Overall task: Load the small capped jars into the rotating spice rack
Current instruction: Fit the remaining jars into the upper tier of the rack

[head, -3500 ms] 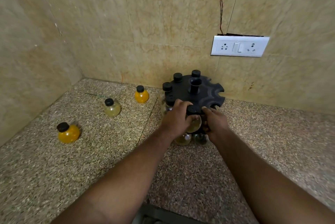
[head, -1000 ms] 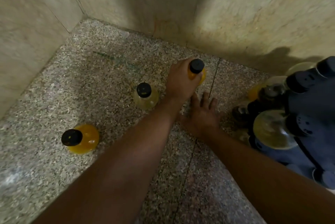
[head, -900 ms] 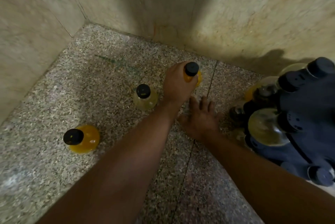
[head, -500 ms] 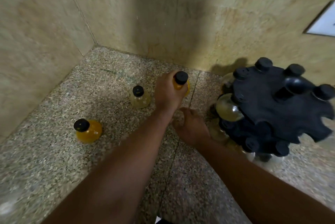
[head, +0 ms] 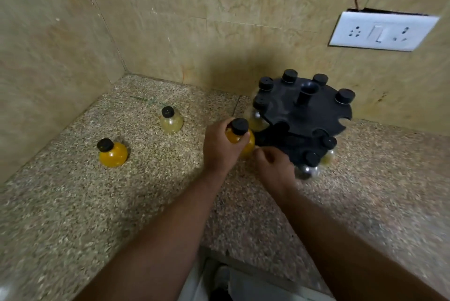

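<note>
My left hand [head: 220, 147] grips a round orange glass jar with a black cap [head: 243, 141], just beside the black two-tier plastic spice rack [head: 304, 115] at its 2 o'clock, which is partly filled. My right hand [head: 275, 166] is curled beside the rack, and blur hides its grip. Not yet loaded, at 9 and 10 o'clock, are an orange jar [head: 112, 153] and a pale yellow jar [head: 171, 121].

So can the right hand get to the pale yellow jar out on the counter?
Probably not easily: the left hand, gripping an orange jar, sits between the right hand and the pale yellow jar, so it would have to cross over.
</note>
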Tool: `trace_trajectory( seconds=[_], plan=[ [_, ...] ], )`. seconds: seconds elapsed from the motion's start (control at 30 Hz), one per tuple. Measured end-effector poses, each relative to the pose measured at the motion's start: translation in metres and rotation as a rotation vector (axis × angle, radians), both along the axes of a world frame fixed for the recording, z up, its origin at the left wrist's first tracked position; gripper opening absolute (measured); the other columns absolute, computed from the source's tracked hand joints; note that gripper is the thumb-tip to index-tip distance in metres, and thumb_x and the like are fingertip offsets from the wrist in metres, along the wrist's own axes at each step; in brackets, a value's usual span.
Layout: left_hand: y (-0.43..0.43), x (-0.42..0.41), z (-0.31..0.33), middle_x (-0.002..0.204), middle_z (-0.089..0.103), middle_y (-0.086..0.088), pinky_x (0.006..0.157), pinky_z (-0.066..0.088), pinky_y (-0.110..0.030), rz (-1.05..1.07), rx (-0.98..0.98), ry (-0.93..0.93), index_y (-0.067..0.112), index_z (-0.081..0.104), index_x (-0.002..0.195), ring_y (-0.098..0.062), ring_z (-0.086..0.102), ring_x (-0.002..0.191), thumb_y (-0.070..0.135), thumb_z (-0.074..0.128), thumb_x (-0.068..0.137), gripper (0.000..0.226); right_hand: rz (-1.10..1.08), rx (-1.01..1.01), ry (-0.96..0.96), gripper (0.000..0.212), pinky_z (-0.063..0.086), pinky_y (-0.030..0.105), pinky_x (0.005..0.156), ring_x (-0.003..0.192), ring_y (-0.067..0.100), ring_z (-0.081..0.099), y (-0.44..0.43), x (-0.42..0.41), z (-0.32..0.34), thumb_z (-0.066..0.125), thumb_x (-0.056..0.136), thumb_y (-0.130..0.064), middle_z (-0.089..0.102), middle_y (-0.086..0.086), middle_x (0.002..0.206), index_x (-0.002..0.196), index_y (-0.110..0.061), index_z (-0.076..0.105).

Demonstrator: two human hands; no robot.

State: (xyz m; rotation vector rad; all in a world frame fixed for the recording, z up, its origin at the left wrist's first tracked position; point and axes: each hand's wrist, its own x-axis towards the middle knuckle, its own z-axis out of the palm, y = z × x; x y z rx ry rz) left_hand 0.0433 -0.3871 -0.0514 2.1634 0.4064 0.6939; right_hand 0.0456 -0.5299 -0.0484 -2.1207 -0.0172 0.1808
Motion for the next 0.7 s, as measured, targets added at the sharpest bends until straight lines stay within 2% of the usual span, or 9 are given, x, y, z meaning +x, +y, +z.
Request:
trace_trajectory(
  seconds=[0.1, 0.17, 0.23, 0.33, 0.43, 0.5, 0.57, 0.63, 0.7],
  plan=[
    [-0.029, -0.02, 0.004, 0.112, 0.066, -0.002, 0.089, 0.051, -0.038, -0.039, -0.01, -0.023, 0.017, 0.066, 0.12, -0.021, 0.058, 0.108, 0.04, 0.08, 0.077, 0.051, -0.1, 0.263, 0.072, 0.027, 0.046, 0.029, 0.067, 0.078, 0.014, 0.063, -0.034, -0.011, 0.006, 0.057, 0.095, -0.044, 0.07, -0.006, 0.081, 0.088, -0.023, 0.073],
    [-0.041, -0.027, 0.007, 0.112, 0.062, 0.003, 0.089, 0.052, -0.037, -0.073, -0.027, -0.028, 0.019, 0.064, 0.121, -0.019, 0.057, 0.108, 0.041, 0.079, 0.078, 0.051, -0.161, 0.436, 0.149, 0.023, 0.049, 0.034, 0.068, 0.079, 0.019, 0.064, -0.048, -0.01, 0.012, 0.059, 0.097, -0.04, 0.073, 0.0, 0.087, 0.086, -0.024, 0.072],
    [-0.053, -0.033, 0.013, 0.111, 0.056, 0.007, 0.088, 0.051, -0.034, -0.121, -0.029, -0.009, 0.02, 0.063, 0.123, -0.017, 0.056, 0.107, 0.041, 0.08, 0.078, 0.052, -0.234, 0.575, 0.211, 0.018, 0.05, 0.036, 0.065, 0.077, 0.022, 0.065, -0.065, -0.006, 0.023, 0.059, 0.097, -0.039, 0.075, 0.006, 0.101, 0.095, -0.025, 0.07],
    [-0.062, -0.034, 0.024, 0.111, 0.054, 0.006, 0.09, 0.05, -0.033, -0.173, -0.021, 0.006, 0.019, 0.063, 0.124, -0.016, 0.055, 0.107, 0.04, 0.08, 0.079, 0.052, -0.279, 0.736, 0.297, 0.017, 0.046, 0.033, 0.062, 0.078, 0.021, 0.064, -0.08, 0.007, 0.039, 0.062, 0.096, -0.039, 0.073, 0.002, 0.11, 0.103, -0.025, 0.067],
    [-0.066, -0.03, 0.037, 0.114, 0.055, 0.006, 0.09, 0.044, -0.024, -0.196, -0.047, 0.022, 0.018, 0.062, 0.126, -0.012, 0.054, 0.108, 0.034, 0.08, 0.081, 0.051, -0.263, 0.816, 0.402, 0.012, 0.046, 0.032, 0.065, 0.091, 0.021, 0.067, -0.08, 0.016, 0.057, 0.062, 0.097, -0.037, 0.071, -0.002, 0.11, 0.103, -0.027, 0.065],
    [-0.066, -0.026, 0.045, 0.12, 0.056, 0.002, 0.091, 0.043, -0.024, -0.206, -0.03, 0.051, 0.017, 0.061, 0.129, -0.013, 0.054, 0.11, 0.032, 0.08, 0.082, 0.053, -0.271, 0.826, 0.457, 0.013, 0.046, 0.032, 0.064, 0.092, 0.019, 0.068, -0.074, 0.021, 0.064, 0.064, 0.097, -0.034, 0.071, -0.001, 0.107, 0.105, -0.024, 0.065],
    [-0.063, -0.021, 0.048, 0.125, 0.056, -0.002, 0.095, 0.046, -0.031, -0.211, -0.012, 0.076, 0.017, 0.06, 0.13, -0.017, 0.054, 0.114, 0.033, 0.08, 0.082, 0.054, -0.301, 0.816, 0.476, 0.014, 0.045, 0.03, 0.058, 0.08, 0.016, 0.066, -0.068, 0.025, 0.064, 0.066, 0.096, -0.03, 0.071, 0.001, 0.102, 0.103, -0.018, 0.067],
    [-0.06, -0.016, 0.049, 0.128, 0.055, -0.002, 0.099, 0.048, -0.037, -0.211, -0.014, 0.101, 0.018, 0.059, 0.131, -0.019, 0.055, 0.116, 0.033, 0.079, 0.082, 0.055, -0.356, 0.811, 0.459, 0.016, 0.04, 0.026, 0.048, 0.062, 0.012, 0.057, -0.065, 0.028, 0.061, 0.067, 0.095, -0.024, 0.069, 0.004, 0.091, 0.102, -0.01, 0.068],
    [-0.057, -0.013, 0.05, 0.127, 0.054, -0.001, 0.099, 0.05, -0.039, -0.221, -0.01, 0.119, 0.02, 0.059, 0.131, -0.019, 0.056, 0.114, 0.034, 0.079, 0.082, 0.055, -0.422, 0.807, 0.425, 0.013, 0.035, 0.025, 0.042, 0.052, 0.011, 0.048, -0.064, 0.031, 0.057, 0.067, 0.094, -0.019, 0.061, 0.005, 0.078, 0.097, -0.007, 0.068]
  ],
)
